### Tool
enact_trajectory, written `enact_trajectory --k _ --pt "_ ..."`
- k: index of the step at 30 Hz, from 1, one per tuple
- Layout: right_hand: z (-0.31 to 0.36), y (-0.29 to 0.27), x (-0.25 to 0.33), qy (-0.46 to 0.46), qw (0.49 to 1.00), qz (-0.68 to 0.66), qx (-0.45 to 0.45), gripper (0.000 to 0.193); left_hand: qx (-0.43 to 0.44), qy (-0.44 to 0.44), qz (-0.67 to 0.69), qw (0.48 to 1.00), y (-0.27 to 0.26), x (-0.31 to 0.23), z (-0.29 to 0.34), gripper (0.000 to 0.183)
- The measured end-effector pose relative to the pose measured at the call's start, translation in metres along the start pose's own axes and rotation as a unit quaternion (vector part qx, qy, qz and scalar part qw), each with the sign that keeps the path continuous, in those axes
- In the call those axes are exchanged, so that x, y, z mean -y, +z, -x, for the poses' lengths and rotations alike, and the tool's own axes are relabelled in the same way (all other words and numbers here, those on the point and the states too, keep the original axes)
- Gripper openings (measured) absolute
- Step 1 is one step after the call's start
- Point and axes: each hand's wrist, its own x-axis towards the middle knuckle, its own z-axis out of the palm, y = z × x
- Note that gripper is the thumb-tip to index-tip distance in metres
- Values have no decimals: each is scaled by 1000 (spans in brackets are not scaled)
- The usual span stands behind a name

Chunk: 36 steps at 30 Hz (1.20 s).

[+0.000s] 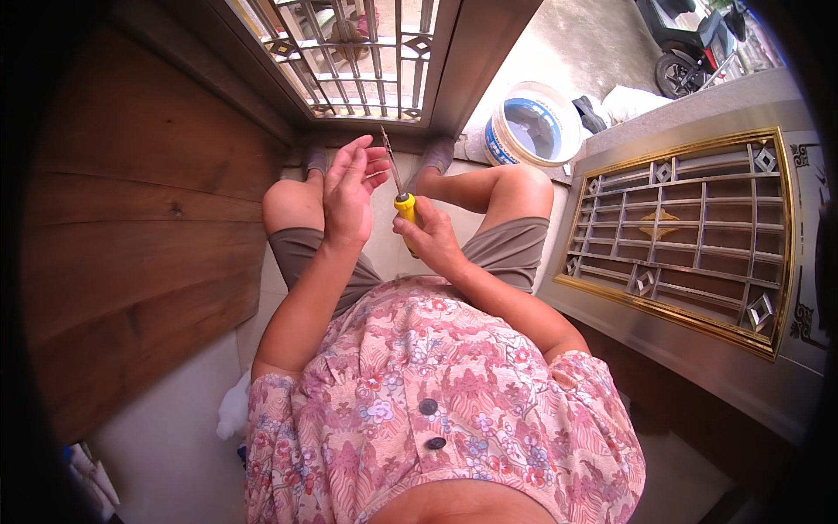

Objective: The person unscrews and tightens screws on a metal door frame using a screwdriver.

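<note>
In my right hand (429,236) is a yellow-handled screwdriver-like tool (406,206); my fingers wrap round the handle and the thumb lies along it. Its thin metal shaft points up and away, leaning slightly left, and the exact shape of the tip is too small to tell. Just left of the shaft, my left hand (351,194) is raised with fingers stretched and partly apart, and nothing shows in it. Both hands are in front of my bent knees, before a metal door with a barred window (358,65).
To the far right of my knees stands a white and blue bucket (532,127) with greyish contents. A gold-framed grille panel (676,236) is on the right, brown wooden boards (140,201) on the left. Outside is a parked motorbike (694,48). A white plastic object (233,408) lies at lower left.
</note>
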Motion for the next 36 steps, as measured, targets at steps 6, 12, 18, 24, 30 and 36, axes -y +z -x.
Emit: enact_trajectory --k 6,12,18,24,30,36 --pt "-1 -1 -6 -16 1000 -19 11 18 186 269 -96 940 42 -100 72 29" --pt "5 8 18 28 998 3 54 15 420 396 -229 784 109 -180 132 24" --pt "11 3 -2 9 998 27 55 17 396 413 -129 810 111 -154 148 17" --pt "11 5 -6 14 999 0 46 18 274 525 69 803 139 -115 157 61" --pt "11 6 2 9 999 16 47 19 392 446 -3 805 114 -134 156 36" --pt "13 4 -2 0 998 36 47 16 391 445 78 802 130 -134 161 47"
